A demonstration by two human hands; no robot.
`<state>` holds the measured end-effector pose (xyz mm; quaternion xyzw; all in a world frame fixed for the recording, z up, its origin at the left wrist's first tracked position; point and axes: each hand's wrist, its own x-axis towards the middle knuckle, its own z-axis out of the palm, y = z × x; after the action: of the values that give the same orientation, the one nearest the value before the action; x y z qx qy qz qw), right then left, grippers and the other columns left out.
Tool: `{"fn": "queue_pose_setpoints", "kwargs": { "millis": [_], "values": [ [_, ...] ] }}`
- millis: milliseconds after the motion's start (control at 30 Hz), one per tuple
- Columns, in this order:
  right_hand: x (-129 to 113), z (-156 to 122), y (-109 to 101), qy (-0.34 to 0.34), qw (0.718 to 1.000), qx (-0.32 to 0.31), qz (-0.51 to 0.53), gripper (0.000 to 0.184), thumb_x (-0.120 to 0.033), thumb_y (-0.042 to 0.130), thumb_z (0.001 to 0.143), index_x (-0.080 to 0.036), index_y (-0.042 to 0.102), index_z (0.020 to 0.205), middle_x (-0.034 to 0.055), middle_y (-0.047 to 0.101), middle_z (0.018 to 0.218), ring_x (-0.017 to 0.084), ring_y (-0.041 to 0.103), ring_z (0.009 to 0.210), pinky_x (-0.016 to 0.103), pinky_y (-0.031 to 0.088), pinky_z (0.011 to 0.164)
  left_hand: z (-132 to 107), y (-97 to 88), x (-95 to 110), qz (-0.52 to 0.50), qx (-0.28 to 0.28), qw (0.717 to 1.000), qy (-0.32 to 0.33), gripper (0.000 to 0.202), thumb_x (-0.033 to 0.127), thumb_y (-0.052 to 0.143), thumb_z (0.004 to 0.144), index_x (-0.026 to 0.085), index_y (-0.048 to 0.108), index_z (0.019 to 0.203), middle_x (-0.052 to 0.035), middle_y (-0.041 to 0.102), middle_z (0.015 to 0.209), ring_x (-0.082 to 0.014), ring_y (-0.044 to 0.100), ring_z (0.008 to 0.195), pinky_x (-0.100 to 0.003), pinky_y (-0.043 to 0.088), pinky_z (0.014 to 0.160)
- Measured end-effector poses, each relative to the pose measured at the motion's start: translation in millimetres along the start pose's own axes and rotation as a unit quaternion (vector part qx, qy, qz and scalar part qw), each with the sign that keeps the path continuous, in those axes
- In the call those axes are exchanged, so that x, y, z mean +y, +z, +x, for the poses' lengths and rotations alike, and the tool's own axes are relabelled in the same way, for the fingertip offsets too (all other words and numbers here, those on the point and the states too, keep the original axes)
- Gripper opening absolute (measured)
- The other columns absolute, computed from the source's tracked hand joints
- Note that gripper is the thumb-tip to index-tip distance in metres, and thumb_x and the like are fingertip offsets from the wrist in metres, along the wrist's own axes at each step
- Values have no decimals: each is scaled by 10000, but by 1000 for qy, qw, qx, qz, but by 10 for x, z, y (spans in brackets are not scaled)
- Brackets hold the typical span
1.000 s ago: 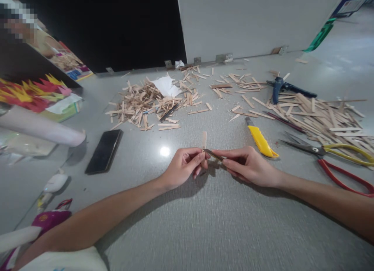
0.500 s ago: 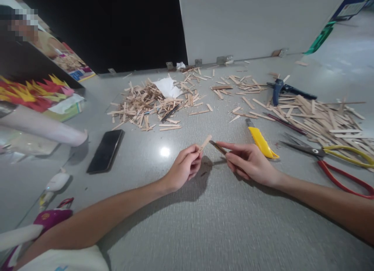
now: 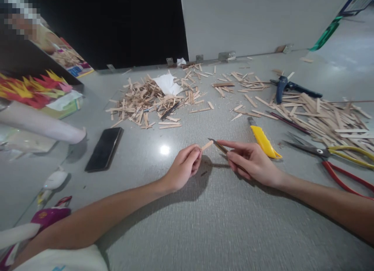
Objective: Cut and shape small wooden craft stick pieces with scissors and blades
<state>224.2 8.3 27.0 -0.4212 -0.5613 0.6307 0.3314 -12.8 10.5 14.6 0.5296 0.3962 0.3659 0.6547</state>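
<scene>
Pinched between the thumb and fingers of my left hand (image 3: 184, 167) is a short wooden craft stick (image 3: 207, 145), pointing up and right. My right hand (image 3: 253, 162) grips a slim craft knife (image 3: 221, 147) with a dark pointed blade, its index finger stretched along the handle. The blade is close to the stick's free end; I cannot tell whether they touch. Just beyond my right hand lies a yellow utility knife (image 3: 263, 140). Farther right, scissors (image 3: 324, 152) with yellow and red handles rest open on the table (image 3: 204, 232).
Cut stick pieces (image 3: 140, 103) are heaped with white tissue (image 3: 168, 84) at the back. Blue-handled cutters (image 3: 282, 89) lie beside more sticks (image 3: 333, 115) on the right. To the left are a phone (image 3: 104, 149), a purple-and-white glue gun (image 3: 49, 216) and red-yellow paper shapes (image 3: 32, 89).
The craft stick has tilted lower towards the right. The craft knife's blade has turned and now sits just above the stick's tip. The view has shifted slightly.
</scene>
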Motion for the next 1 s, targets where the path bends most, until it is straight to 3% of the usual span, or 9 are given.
{"fn": "queue_pose_setpoints", "kwargs": {
  "millis": [300, 500, 667, 733, 800, 900, 1000],
  "values": [
    [-13, -9, 11, 14, 1000, 5, 7, 673, -447, 726, 980, -96, 635, 1547, -55, 612, 608, 45, 388, 358, 175, 286, 320, 4, 0, -22, 18, 3, 999, 32, 488, 644, 610, 1024, 221, 494, 809, 102, 345, 619, -79, 386, 486, -214, 374, 464],
    [-17, 0, 26, 13, 1000, 15, 5, 660, -431, 713, 978, -103, 633, 1545, -51, 631, 624, 43, 395, 354, 170, 291, 311, 5, -8, -34, 42, 0, 998, 43, 483, 662, 581, 1036, 214, 546, 859, 109, 314, 612, -94, 391, 494, -243, 418, 504],
    [-7, 2, 45, 9, 999, 44, 9, 713, -482, 737, 953, -97, 621, 1542, -71, 596, 609, 53, 379, 350, 182, 275, 301, -13, -26, -36, 73, -2, 996, 46, 434, 601, 536, 1073, 204, 571, 902, 87, 409, 614, -111, 462, 520, -266, 410, 552],
    [-2, 0, 53, 6, 998, 66, 0, 696, -515, 760, 933, -69, 665, 1460, -105, 519, 542, 60, 359, 345, 189, 271, 312, -30, -25, -30, 102, -7, 994, 47, 386, 543, 491, 1099, 199, 583, 951, 67, 475, 627, -123, 491, 547, -271, 396, 575],
    [-4, -4, 56, 4, 997, 69, -24, 566, -543, 785, 908, -69, 763, 1218, -116, 455, 496, 66, 356, 354, 199, 273, 329, -48, -19, -19, 139, -16, 989, 54, 334, 469, 446, 1118, 196, 596, 998, 57, 501, 638, -131, 492, 565, -274, 391, 594],
    [-13, -7, 52, -11, 997, 49, -66, 445, -567, 781, 903, -124, 764, 873, -74, 484, 525, 66, 368, 388, 215, 249, 344, -62, -8, 8, 194, -26, 978, 76, 281, 352, 423, 1118, 196, 640, 1030, 36, 519, 688, -142, 493, 604, -276, 406, 626],
    [-10, -2, 46, -30, 995, 47, -88, 442, -561, 719, 948, -129, 783, 877, -71, 467, 534, 72, 354, 404, 231, 227, 362, -55, -7, 32, 239, -23, 966, 100, 276, 290, 441, 1097, 199, 698, 1059, -12, 593, 804, -163, 553, 696, -281, 436, 672]
  ]
}}
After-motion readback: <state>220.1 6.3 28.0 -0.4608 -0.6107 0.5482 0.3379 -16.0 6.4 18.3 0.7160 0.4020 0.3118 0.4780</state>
